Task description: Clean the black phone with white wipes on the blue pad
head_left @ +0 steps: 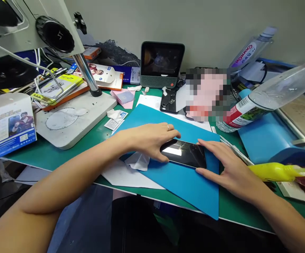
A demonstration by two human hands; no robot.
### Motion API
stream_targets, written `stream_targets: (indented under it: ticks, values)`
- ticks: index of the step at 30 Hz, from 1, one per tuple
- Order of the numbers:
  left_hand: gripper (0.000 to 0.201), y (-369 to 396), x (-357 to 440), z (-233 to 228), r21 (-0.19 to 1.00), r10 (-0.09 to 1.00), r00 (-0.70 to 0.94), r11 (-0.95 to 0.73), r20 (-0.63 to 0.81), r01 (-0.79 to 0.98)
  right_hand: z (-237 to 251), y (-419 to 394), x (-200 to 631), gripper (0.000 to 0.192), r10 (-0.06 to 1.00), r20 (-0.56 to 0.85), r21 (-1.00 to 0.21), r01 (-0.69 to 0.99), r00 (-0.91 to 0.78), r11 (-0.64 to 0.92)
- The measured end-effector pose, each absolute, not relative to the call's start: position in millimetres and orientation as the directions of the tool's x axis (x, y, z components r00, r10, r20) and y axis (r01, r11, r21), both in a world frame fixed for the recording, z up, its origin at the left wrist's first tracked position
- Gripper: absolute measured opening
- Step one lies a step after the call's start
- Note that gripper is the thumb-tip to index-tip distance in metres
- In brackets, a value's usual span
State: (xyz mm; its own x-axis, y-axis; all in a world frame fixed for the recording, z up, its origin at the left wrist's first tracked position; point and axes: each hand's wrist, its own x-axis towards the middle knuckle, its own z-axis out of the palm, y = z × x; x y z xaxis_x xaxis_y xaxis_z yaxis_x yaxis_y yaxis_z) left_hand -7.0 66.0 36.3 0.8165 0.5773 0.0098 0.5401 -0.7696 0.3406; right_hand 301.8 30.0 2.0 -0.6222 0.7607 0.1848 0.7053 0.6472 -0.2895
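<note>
A black smartphone (185,153) lies screen-up on a blue mat (178,179) near the desk's front edge. My left hand (152,138), with a ring on one finger, grips the phone's left end, thumb on the near side and fingers over the far edge. My right hand (224,163) holds the phone's right end between fingertips and thumb. A crumpled white wipe (138,161) rests on the mat under my left wrist.
A microscope base (70,121) and pole (87,75) stand at left among boxed screen protectors (13,123). A small screen device (161,65) sits at the back. Plastic bottles (271,93) lie at right, above a yellow tool (279,171). A black card holder (169,102) lies on white paper.
</note>
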Motion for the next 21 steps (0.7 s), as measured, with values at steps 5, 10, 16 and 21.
stream_targets:
  ticks: [5, 10, 16, 21]
  values:
    - [0.032, 45.4, -41.9, 77.1, 0.190, 0.772, 0.630, -0.633, 0.085, 0.750, 1.9, 28.9, 307.4, 0.081, 0.758, 0.158, -0.306, 0.699, -0.632, 0.647]
    - [0.033, 8.4, -51.2, 72.4, 0.204, 0.764, 0.619, -0.586, -0.182, 0.784, 7.4, 33.0, 297.2, 0.067, 0.716, 0.284, -0.343, 0.630, -0.638, 0.697]
    - [0.019, 15.4, -42.2, 48.7, 0.221, 0.773, 0.627, -0.597, -0.101, 0.771, 14.9, 39.4, 279.1, 0.055, 0.685, 0.365, -0.419, 0.546, -0.630, 0.725]
    - [0.009, 64.0, -13.5, 50.2, 0.295, 0.747, 0.625, -0.664, 0.227, 0.687, 19.9, 46.7, 266.4, 0.040, 0.759, 0.424, -0.537, 0.538, -0.494, 0.650]
